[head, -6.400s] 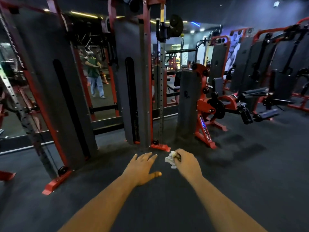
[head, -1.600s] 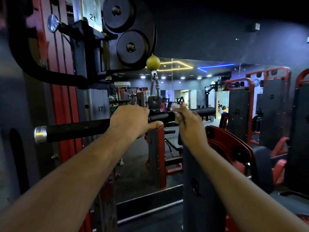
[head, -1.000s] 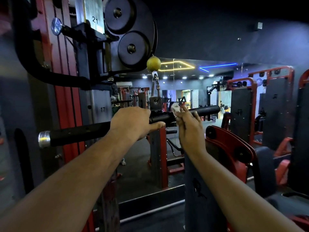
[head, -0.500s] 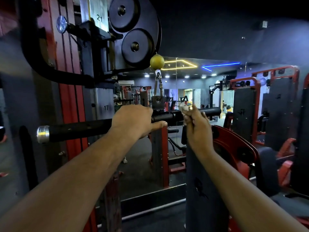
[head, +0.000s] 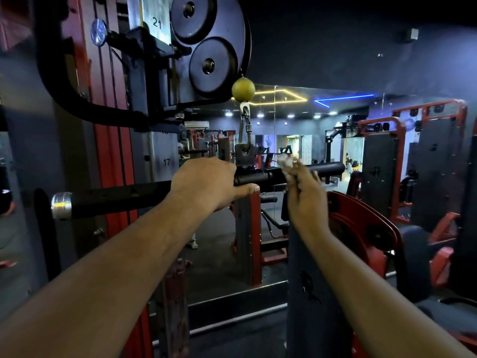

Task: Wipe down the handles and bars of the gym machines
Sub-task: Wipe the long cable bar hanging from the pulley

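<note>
The bar (head: pixel 327 168) ran crosswise; the left hand (head: pixel 206 183) gripped its middle; the right hand (head: pixel 304 195), clenching a cloth (head: pixel 285 161), touched the unwiped right half.

The number "21" stands on the pale upright strip (head: pixel 156 21) at the top, just left of the two black pulley wheels. Lower on the same strip, the number "17" (head: pixel 166 162) stands just left of the left hand (head: pixel 206 183). Between them another marking is hidden behind the black bracket. A dark figure logo (head: pixel 308 286) is printed on the grey panel under the right forearm; no letters can be made out in it. Faint marks on the black panels at right are too small to read.
</note>
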A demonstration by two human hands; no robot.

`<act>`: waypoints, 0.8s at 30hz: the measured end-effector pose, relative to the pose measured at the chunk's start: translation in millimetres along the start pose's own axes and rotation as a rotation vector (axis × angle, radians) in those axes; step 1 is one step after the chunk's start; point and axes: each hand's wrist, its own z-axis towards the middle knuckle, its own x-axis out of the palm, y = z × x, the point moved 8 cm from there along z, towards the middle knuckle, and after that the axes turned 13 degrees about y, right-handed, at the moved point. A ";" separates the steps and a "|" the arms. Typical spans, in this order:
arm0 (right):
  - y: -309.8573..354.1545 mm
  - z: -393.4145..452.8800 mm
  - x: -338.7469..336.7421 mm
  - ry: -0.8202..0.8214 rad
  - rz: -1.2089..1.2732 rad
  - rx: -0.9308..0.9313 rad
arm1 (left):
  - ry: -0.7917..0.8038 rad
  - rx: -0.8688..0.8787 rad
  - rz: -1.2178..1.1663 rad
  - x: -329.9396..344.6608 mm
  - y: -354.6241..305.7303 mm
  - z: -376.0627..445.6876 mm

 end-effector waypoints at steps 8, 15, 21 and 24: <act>-48.5 8.3 -29.9 -0.114 -0.069 0.131 | -0.021 -0.011 0.007 -0.5 -0.1 -4.0; 28.9 -5.6 19.7 -0.011 -0.103 -0.132 | -0.038 -0.041 0.003 1.8 -0.7 1.7; -76.4 19.0 -58.3 -0.205 -0.130 0.202 | -0.010 -0.018 0.019 1.8 -0.5 -0.7; -101.4 25.7 -78.1 -0.237 -0.079 0.320 | 0.001 -0.010 0.026 1.9 -1.3 1.1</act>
